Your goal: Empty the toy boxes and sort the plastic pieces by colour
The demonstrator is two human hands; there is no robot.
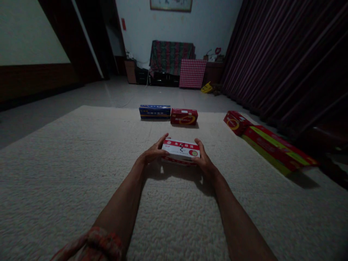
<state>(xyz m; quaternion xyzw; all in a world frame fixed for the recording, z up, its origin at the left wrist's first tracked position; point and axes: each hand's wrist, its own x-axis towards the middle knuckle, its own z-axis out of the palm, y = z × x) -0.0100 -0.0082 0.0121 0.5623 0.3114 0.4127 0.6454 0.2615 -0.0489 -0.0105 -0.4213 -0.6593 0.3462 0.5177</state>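
Note:
A white box with a red band sits in the middle of a cream textured mat. My left hand grips its left end with the fingers curled over the top edge. Around its right end wraps my right hand, thumb along the top. Both arms reach forward from the bottom of the view. Whether the box rests on the mat or is slightly raised is unclear.
Farther back on the mat lie a blue box and a red box side by side. At the right edge lie a small red box and a long red and yellow box. Dark curtains hang on the right.

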